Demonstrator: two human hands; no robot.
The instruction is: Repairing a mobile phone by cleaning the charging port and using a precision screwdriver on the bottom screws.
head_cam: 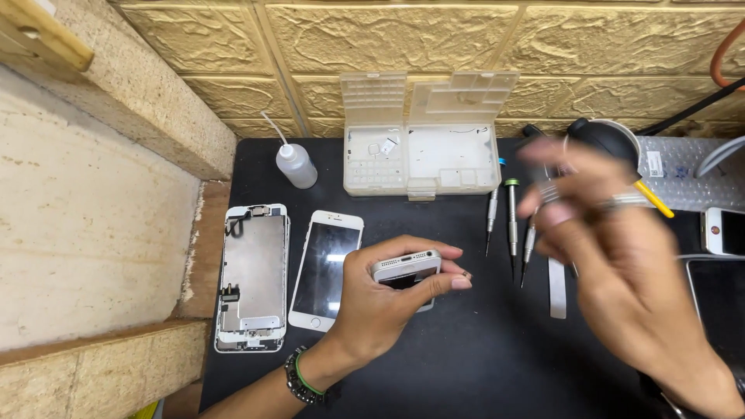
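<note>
**Phone body gripped above the counter**

Left of the phone body (pixel 406 268) lie an opened rear shell (pixel 253 275) and a white screen (pixel 326 268). The left hand (pixel 380 299) clamps the body; right of it, the blurred right hand (pixel 621 264) has spread, empty fingers.

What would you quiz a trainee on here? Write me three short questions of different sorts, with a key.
1. True or false: the left hand grips a silver phone body by its edges.
2. Which lies nearest the squeeze bottle? A) the screwdrivers B) the open clear parts box C) the yellow-handled tool
3. What two flat phone parts lie left of the left hand on the black mat?

Key
1. True.
2. B.
3. A screen back frame and a white-faced screen panel. The right hand is too blurred to tell its grip.
</note>
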